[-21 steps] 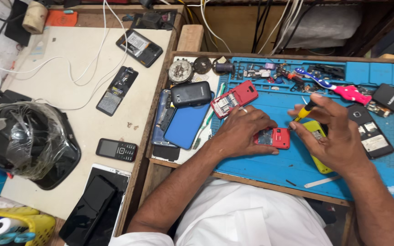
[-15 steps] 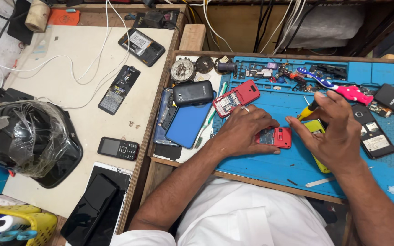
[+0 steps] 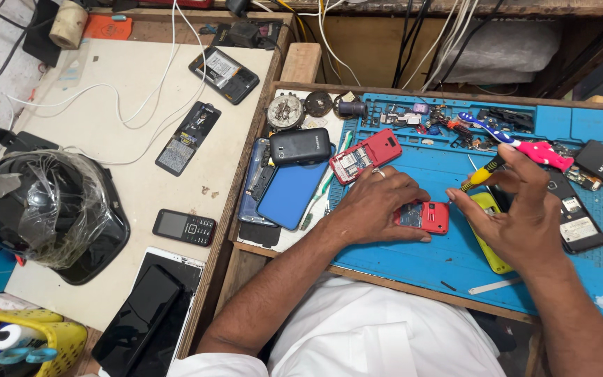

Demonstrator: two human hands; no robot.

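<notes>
My left hand [image 3: 377, 204] presses down on a small red phone body [image 3: 428, 216] lying on the blue work mat [image 3: 448, 262]. A ring shows on one finger. My right hand [image 3: 518, 209] grips a yellow-handled screwdriver [image 3: 481, 175], its tip pointing down toward the red phone. Under my right palm lies a yellow phone shell [image 3: 488, 230]. A second opened red phone [image 3: 366, 155] rests just above my left hand.
A dark phone [image 3: 300, 145] and a blue phone back [image 3: 292, 193] lie left of the mat. A pink toothbrush [image 3: 525, 143], black phones [image 3: 577, 216] and small parts crowd the mat's top. The white bench [image 3: 127, 139] holds a wrapped helmet [image 3: 43, 209], phones and cables.
My right hand has lifted slightly and shifted up-right with the screwdriver; my left hand stays on the red phone body.
</notes>
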